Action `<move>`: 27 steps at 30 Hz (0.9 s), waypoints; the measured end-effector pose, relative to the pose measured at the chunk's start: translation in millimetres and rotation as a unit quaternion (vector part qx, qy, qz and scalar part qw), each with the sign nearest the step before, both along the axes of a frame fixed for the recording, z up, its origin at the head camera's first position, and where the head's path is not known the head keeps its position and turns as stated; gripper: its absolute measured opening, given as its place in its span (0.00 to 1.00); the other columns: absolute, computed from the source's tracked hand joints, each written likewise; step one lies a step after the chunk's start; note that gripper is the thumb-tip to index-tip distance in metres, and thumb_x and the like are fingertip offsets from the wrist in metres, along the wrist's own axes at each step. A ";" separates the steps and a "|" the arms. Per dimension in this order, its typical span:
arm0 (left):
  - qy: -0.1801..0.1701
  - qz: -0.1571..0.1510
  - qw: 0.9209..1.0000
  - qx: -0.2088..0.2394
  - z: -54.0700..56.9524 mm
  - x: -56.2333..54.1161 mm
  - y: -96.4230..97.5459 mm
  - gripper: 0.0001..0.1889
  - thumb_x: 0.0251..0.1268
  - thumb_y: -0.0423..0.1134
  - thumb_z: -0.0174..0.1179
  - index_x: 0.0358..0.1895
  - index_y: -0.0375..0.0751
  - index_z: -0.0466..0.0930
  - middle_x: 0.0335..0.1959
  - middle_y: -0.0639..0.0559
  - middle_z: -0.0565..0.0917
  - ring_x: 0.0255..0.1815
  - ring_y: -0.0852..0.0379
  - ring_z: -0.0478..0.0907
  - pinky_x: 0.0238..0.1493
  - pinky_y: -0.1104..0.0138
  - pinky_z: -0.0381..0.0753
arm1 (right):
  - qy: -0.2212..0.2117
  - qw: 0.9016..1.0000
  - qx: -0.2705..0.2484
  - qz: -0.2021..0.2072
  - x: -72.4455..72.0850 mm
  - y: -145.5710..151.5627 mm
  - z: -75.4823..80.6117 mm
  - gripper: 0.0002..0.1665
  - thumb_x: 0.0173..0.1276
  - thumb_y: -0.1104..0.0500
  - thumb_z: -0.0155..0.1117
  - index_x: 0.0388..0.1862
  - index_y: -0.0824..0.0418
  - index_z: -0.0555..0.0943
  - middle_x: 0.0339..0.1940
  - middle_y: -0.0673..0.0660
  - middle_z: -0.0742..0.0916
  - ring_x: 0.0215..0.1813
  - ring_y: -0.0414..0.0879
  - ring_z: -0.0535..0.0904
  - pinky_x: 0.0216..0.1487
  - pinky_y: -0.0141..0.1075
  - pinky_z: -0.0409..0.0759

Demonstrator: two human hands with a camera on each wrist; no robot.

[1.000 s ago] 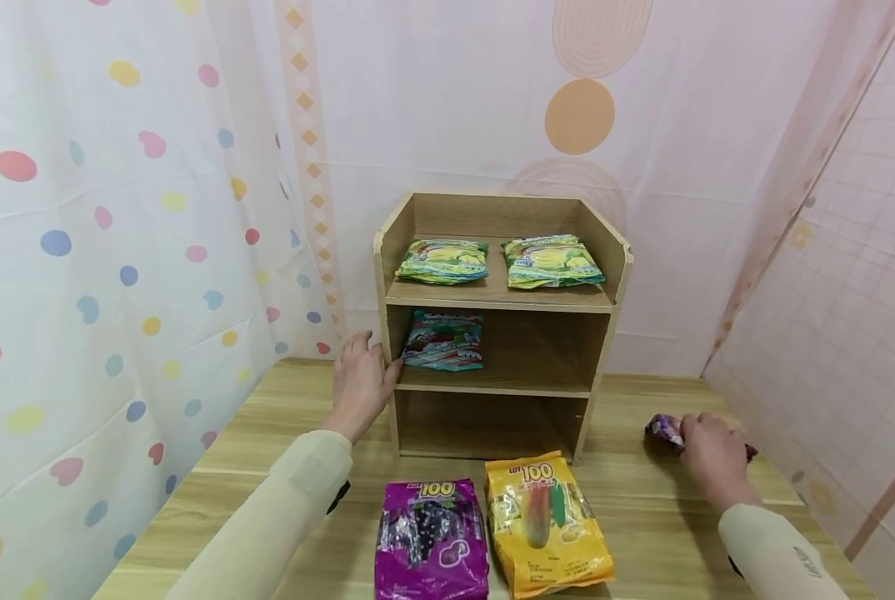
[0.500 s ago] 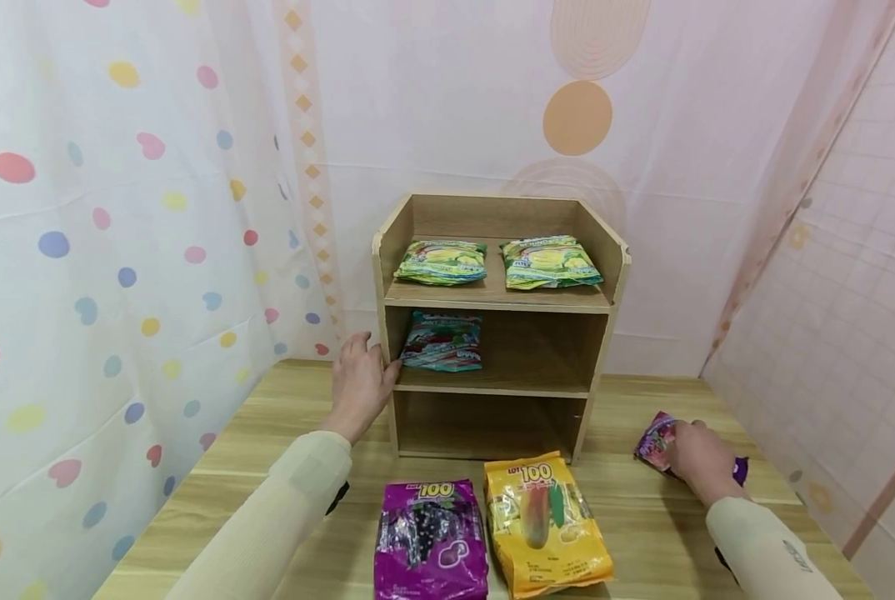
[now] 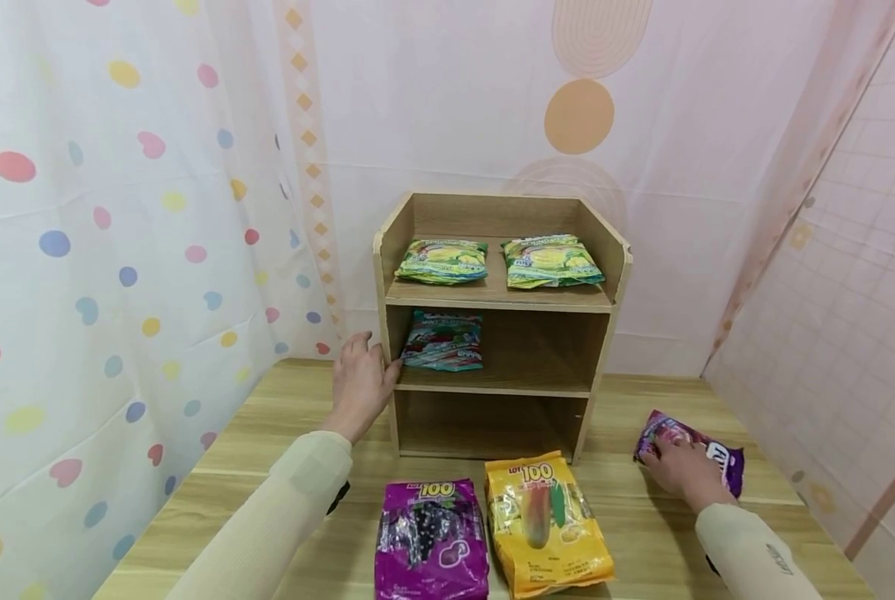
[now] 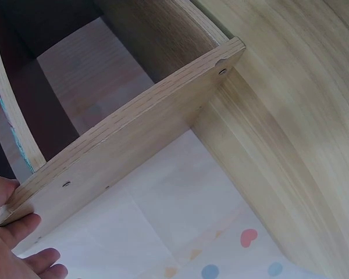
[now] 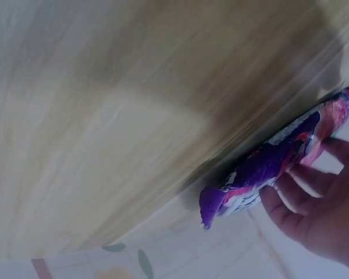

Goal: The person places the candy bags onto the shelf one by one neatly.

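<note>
At its left side panel, a small wooden shelf (image 3: 601, 350) is held by my left hand (image 3: 361, 379). The left wrist view shows the thumb (image 4: 1, 187) at the front edge and the fingers (image 4: 23, 229) along the outer face. To the right on the table, my right hand (image 3: 683, 468) lies over a purple snack bag (image 3: 731, 467) with pink pictures. Its fingers (image 5: 288, 200) spread, nearly straight, against the bag's face in the right wrist view; the thumb is mostly cut off there. Part of the bag is hidden under the hand.
Two green-yellow bags (image 3: 442, 262) sit on the shelf's top; a teal bag (image 3: 443, 342) lies on the middle level's left. Before the shelf lie a purple LOT 100 bag (image 3: 431, 542) and a yellow one (image 3: 548, 525). Patterned curtains (image 3: 155, 275) surround the table (image 3: 267, 417).
My right hand has shifted left and toward me over the purple snack bag. The bag has turned from nearly edge-on to face up, showing its lettering. My left hand has stayed on the shelf.
</note>
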State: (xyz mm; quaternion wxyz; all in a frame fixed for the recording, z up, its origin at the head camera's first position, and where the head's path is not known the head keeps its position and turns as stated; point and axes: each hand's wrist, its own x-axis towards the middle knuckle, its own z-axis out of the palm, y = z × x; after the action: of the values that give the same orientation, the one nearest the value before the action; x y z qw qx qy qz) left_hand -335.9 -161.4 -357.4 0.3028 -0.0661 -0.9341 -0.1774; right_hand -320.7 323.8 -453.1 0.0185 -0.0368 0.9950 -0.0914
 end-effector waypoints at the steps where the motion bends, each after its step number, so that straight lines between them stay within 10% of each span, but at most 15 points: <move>1: 0.001 0.000 1.000 0.000 0.3 0.1 0.1 0.18 0.70 0.43 0.61 0.39 0.26 0.81 0.64 0.29 0.71 0.68 0.34 0.64 0.62 0.41 0.66 | 0.007 1.000 0.000 0.011 -0.3 -0.3 -0.1 0.33 0.78 0.45 0.46 0.63 0.73 0.73 0.60 0.82 0.74 0.60 0.84 0.66 0.53 0.71 0.68; 7: 0.000 0.002 1.000 -0.003 1.3 1.0 0.2 0.18 0.70 0.43 0.61 0.39 0.25 0.81 0.63 0.29 0.71 0.67 0.34 0.64 0.62 0.41 0.66 | 0.025 0.997 -0.044 0.054 -1.2 0.4 0.7 0.23 0.77 0.49 0.53 0.45 0.67 0.84 0.36 0.66 0.86 0.43 0.65 0.83 0.47 0.59 0.78; 13: 0.001 0.001 1.000 -0.004 1.3 0.9 0.0 0.18 0.70 0.43 0.61 0.39 0.25 0.81 0.63 0.29 0.71 0.67 0.33 0.64 0.62 0.42 0.66 | 0.044 0.996 -0.057 0.061 -0.1 3.4 2.0 0.26 0.77 0.46 0.53 0.19 0.57 0.75 0.17 0.50 0.76 0.24 0.45 0.72 0.34 0.46 0.75; 22: -0.005 0.000 1.000 -0.001 0.7 0.0 -0.2 0.18 0.70 0.43 0.61 0.40 0.25 0.81 0.64 0.29 0.70 0.67 0.33 0.64 0.63 0.41 0.65 | 0.060 0.995 -0.070 0.047 -0.9 5.5 2.0 0.28 0.77 0.47 0.54 0.15 0.56 0.72 0.14 0.49 0.74 0.23 0.46 0.69 0.32 0.44 0.71; 27: -0.007 0.000 1.000 0.000 0.5 -0.3 -0.2 0.18 0.70 0.43 0.61 0.42 0.25 0.81 0.64 0.29 0.70 0.68 0.33 0.63 0.64 0.41 0.64 | 0.047 0.995 -0.081 -0.022 -0.1 6.9 3.8 0.24 0.76 0.48 0.53 0.33 0.67 0.81 0.28 0.62 0.83 0.31 0.53 0.77 0.33 0.49 0.76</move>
State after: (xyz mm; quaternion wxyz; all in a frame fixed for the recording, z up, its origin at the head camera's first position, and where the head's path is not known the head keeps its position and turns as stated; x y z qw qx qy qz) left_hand -336.1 -161.6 -356.9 0.2965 -0.0646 -0.9361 -0.1780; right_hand -320.8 330.7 -449.3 -0.0336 -0.0201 0.9847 -0.1700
